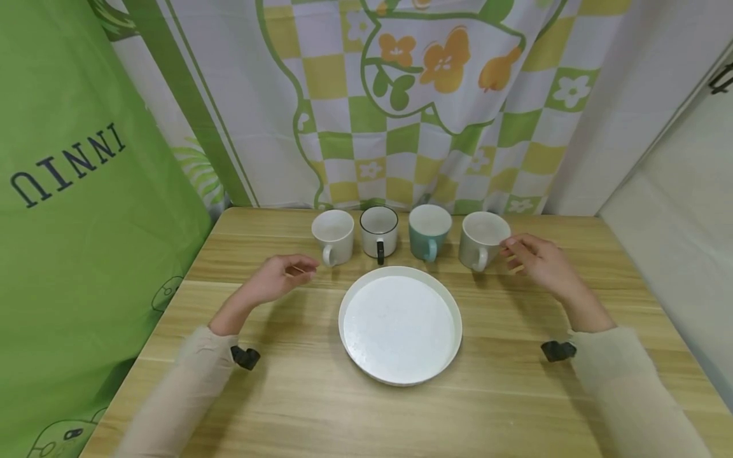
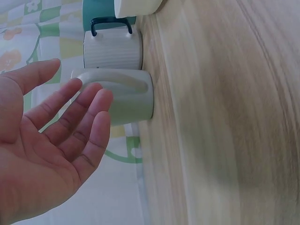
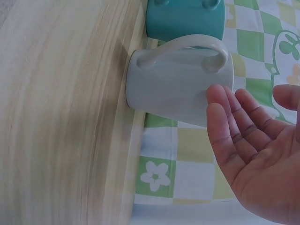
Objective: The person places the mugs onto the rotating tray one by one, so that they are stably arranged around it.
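Note:
Along the back of the table stand, from left to right, a white mug (image 1: 338, 245), a white mug with a black rim and black handle (image 1: 372, 240), a teal mug (image 1: 420, 242) and a pale grey-white mug (image 1: 472, 245). Their handles face the front. My left hand (image 1: 280, 277) hovers just left of the leftmost mug, fingers relaxed and holding nothing. My right hand (image 1: 535, 257) has its fingertips close at the right side of the rightmost mug (image 3: 173, 79), loosely bent, thumb apart. In front of the mugs lies a round white tray (image 1: 399, 324) with a low rim.
The wooden table (image 1: 286, 388) ends at a patterned curtain (image 1: 355, 127) behind the mugs. A green cloth (image 1: 69, 254) hangs along the left side, and a pale wall (image 1: 676, 191) borders the right.

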Demonstrator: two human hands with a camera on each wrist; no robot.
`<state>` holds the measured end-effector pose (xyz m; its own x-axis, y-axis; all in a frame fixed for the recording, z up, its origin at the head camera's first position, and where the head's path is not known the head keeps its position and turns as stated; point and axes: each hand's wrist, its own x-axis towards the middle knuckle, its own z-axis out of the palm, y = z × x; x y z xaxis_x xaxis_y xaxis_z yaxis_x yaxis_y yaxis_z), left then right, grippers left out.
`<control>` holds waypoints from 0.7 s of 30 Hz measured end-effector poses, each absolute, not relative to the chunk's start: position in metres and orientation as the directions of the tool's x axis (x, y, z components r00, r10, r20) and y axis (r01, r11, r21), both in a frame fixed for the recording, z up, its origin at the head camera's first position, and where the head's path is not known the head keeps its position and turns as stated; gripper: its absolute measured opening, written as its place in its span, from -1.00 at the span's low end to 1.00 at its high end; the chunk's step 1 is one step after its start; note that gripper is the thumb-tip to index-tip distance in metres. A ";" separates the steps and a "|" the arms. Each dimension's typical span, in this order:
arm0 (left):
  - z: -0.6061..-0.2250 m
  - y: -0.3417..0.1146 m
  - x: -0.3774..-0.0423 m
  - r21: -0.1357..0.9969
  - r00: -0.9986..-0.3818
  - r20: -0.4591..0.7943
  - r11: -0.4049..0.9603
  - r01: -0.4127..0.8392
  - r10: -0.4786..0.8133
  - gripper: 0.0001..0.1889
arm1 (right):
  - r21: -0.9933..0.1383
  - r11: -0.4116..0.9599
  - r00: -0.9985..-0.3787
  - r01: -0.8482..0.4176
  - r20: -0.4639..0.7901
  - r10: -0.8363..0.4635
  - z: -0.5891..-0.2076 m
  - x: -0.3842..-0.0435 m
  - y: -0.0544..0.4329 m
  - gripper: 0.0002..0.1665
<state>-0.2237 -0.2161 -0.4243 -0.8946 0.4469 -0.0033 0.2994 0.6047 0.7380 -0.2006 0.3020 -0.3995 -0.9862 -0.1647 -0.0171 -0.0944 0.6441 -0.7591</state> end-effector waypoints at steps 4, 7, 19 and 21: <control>-0.427 -0.213 -0.222 0.748 -0.890 -0.007 0.593 0.298 0.457 -0.67 | -0.791 0.606 -0.986 -0.088 -0.018 -0.167 -0.401 -0.201 0.302 -0.40; -0.428 -0.211 -0.221 0.764 -0.882 -0.019 0.576 0.291 0.471 -0.67 | -0.820 0.566 -0.985 -0.082 -0.021 -0.173 -0.402 -0.201 0.301 -0.42; -0.438 -0.205 -0.214 0.833 -0.844 -0.008 0.471 0.291 0.536 -0.62 | -0.895 0.446 -0.980 -0.008 -0.081 -0.179 -0.408 -0.197 0.298 -0.40; -0.440 -0.203 -0.214 0.838 -0.838 -0.009 0.462 0.292 0.546 -0.62 | -0.901 0.433 -0.981 -0.001 -0.083 -0.176 -0.409 -0.197 0.298 -0.41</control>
<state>-0.2142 -0.2029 -0.4399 -0.8380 0.5456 -0.0088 0.2917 0.4617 0.8377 -0.1969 0.2977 -0.4087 -0.9808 -0.1765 -0.0831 -0.0015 0.4328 -0.9015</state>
